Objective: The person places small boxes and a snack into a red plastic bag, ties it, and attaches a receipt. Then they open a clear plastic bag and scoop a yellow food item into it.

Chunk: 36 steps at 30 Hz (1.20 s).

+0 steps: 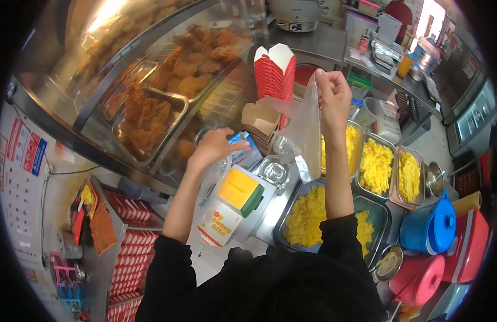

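My right hand [333, 90] pinches the top edge of a clear plastic bag [303, 129], which hangs down beside several trays of yellow food, perhaps rice. My left hand [216, 147] is held with its fingers apart over a blue box [248, 151], near more clear plastic; whether it touches either is hard to tell. Below it stands a yellow, green and white printed food carton [238, 193]. Right of that carton lies a clear plastic container [272, 171]. Stacked brown paper trays [260, 122] and nested red cartons with white insides [274, 72] stand beyond the hands.
At the left is a glass display case [152, 96] with trays of fried chicken [144, 120]. Trays of yellow food [375, 165] line the right, with a blue lidded container [427, 225], a pink one [417, 279] and a red cooler [468, 249]. A shelf of red-and-white cartons [131, 257] stands lower left.
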### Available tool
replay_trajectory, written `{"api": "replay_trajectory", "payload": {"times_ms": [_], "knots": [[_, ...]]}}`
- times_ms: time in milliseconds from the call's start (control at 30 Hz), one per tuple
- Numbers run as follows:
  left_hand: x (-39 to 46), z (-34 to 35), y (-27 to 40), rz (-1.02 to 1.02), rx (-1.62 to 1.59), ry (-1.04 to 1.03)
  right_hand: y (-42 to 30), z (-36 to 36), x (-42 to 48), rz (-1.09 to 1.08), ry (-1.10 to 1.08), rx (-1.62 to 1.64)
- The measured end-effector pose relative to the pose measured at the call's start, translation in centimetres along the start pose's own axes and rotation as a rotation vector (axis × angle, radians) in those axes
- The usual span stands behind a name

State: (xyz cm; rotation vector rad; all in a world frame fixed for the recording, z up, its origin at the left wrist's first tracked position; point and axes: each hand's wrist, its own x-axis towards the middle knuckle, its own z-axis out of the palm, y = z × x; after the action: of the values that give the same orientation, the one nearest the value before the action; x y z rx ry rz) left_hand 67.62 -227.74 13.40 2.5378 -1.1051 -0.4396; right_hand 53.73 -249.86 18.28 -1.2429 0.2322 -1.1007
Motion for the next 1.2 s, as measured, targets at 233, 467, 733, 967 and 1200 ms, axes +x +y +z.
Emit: {"api": "replay_trajectory", "payload": {"times_ms": [233,467,733,967,1200], "knots": [[-7.3,3.0,8.5,0.531,-0.888,-0.274,-7.2,0.3,-5.1,-0.120,0.105,-0.077],[-16.6,5.9,11.2,0.452,-1.299,-0.418,-15.6,-4.1,-16.7,-0.214,0.276,-0.594],[-28.3,10.5,10.8,0.504,-1.631,-0.857,-20.3,-0.6,-41.8,0.058,0.218,-1.006],[-35.4,13.3,11.7,0.640,-1.355,-0.734,-21.3,-1.6,-54.5,-0.046,0.839,-1.170],[-49.1,14.4,12.8,1.348,-0.939,-0.231,-27.7,0.3,-61.0,0.228,0.628,-0.868]]}}
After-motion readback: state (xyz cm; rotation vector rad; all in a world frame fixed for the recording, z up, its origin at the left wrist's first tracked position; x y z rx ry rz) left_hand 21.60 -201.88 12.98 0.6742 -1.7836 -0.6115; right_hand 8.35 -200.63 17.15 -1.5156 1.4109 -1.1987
